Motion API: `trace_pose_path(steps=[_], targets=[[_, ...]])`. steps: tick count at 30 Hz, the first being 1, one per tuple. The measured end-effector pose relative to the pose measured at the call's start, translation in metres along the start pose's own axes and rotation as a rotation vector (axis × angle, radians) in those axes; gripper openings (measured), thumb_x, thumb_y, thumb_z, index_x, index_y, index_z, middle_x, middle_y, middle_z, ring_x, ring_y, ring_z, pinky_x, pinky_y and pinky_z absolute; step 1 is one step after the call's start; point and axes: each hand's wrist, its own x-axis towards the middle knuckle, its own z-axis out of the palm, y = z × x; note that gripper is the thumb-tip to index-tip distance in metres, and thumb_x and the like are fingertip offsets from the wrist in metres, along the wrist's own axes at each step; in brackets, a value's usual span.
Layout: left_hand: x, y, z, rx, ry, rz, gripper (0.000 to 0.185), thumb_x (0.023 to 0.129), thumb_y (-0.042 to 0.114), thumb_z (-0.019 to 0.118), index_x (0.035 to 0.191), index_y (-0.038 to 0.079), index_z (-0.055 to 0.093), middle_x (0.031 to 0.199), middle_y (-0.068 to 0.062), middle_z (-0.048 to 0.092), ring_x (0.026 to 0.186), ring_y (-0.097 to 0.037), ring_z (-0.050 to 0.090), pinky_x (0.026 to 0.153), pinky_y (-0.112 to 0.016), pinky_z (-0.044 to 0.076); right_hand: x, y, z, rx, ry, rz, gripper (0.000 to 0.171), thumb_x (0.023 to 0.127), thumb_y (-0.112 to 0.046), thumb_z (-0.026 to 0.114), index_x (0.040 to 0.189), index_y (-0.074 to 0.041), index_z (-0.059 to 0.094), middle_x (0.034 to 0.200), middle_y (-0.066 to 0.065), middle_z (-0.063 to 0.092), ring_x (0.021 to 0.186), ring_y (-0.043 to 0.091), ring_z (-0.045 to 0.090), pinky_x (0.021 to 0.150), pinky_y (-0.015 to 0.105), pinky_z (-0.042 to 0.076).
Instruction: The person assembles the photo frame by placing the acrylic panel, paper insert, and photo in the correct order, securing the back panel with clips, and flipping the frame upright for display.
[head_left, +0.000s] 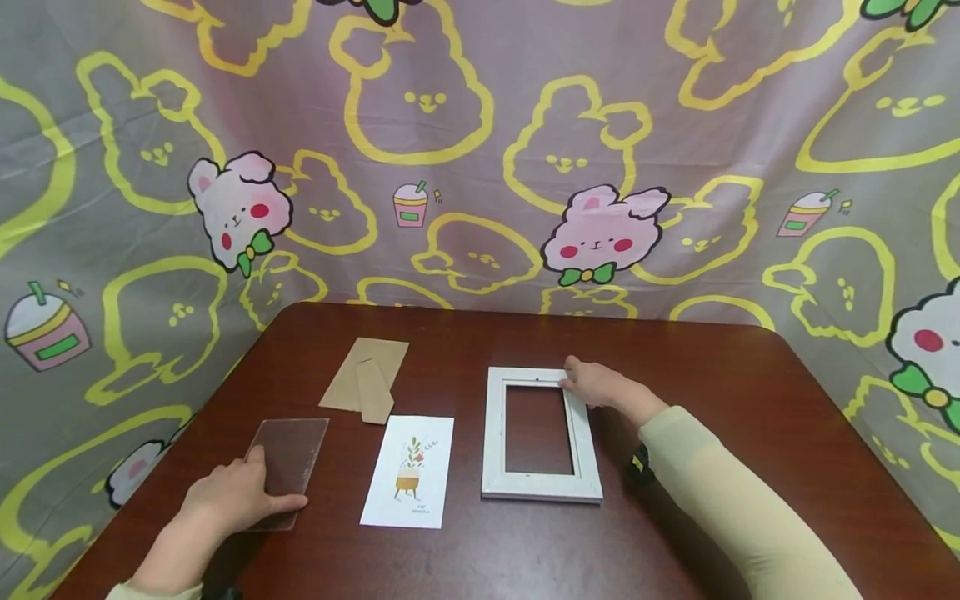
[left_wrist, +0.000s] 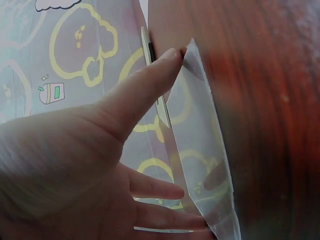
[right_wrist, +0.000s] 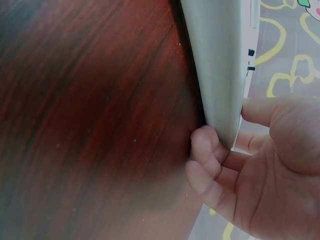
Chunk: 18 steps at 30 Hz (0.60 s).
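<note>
Printed cloth hangs behind a dark wooden table (head_left: 675, 533). Right hand (head_left: 600, 385): fingers curl round the far right corner of the white frame (head_left: 495, 433), which lies mid-table; the forearm reaches in from the right edge. Left hand (head_left: 232, 496): thumb and fingers pinch the near end of a clear sheet (head_left: 296, 450) towards the near left corner, lifting its edge. Judgement: hold the sheet by its edges only, and pin the frame flat. A picture card (head_left: 408, 471) and a cardboard backing (head_left: 366, 379) lie between sheet and frame.
</note>
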Motion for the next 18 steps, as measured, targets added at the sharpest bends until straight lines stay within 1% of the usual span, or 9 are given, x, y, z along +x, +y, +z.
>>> trace_pose_path(steps=[4,7,10,14,18], targets=[[0.000,0.001,-0.003,-0.005,-0.013,-0.005,0.115,0.062,0.071,0.076,0.118,-0.021,0.039,0.086,-0.025,0.058,0.076,-0.039,0.059,0.067,-0.056,0.048,0.001,0.000,-0.001,-0.003,-0.004,0.013,0.047,0.103,-0.023,0.049,0.138,0.006,0.036,0.127,0.026,0.054,0.067,0.018,0.062,0.068,0.038,0.052],[0.001,0.000,-0.004,-0.018,-0.028,-0.004,0.116,0.062,0.070,0.077,0.121,-0.021,0.037,0.088,-0.025,0.058,0.078,-0.038,0.059,0.068,-0.056,0.048,0.001,-0.001,-0.001,0.001,-0.009,0.010,0.048,0.103,-0.023,0.049,0.138,0.007,0.036,0.129,0.026,0.053,0.071,0.018,0.063,0.069,0.038,0.052],[0.003,-0.004,-0.004,-0.038,-0.032,0.014,0.117,0.061,0.067,0.079,0.124,-0.021,0.036,0.094,-0.030,0.058,0.084,-0.043,0.059,0.072,-0.058,0.047,0.000,-0.001,0.000,0.009,-0.009,0.012,0.047,0.103,-0.023,0.050,0.137,0.006,0.037,0.127,0.026,0.054,0.072,0.018,0.063,0.070,0.038,0.052],[0.007,-0.011,-0.004,-0.075,-0.020,0.069,0.113,0.061,0.060,0.084,0.126,-0.020,0.037,0.106,-0.037,0.054,0.096,-0.053,0.055,0.079,-0.061,0.044,-0.001,-0.002,0.000,0.008,0.001,0.018,0.044,0.102,-0.023,0.051,0.134,0.005,0.038,0.122,0.024,0.057,0.069,0.018,0.063,0.069,0.038,0.052],[0.010,-0.018,-0.003,-0.128,-0.019,0.101,0.111,0.060,0.053,0.088,0.127,-0.018,0.037,0.110,-0.039,0.049,0.098,-0.057,0.049,0.080,-0.063,0.042,-0.002,-0.003,0.001,0.011,0.004,0.024,0.043,0.102,-0.022,0.051,0.134,0.004,0.039,0.121,0.025,0.057,0.069,0.018,0.063,0.068,0.038,0.052]])
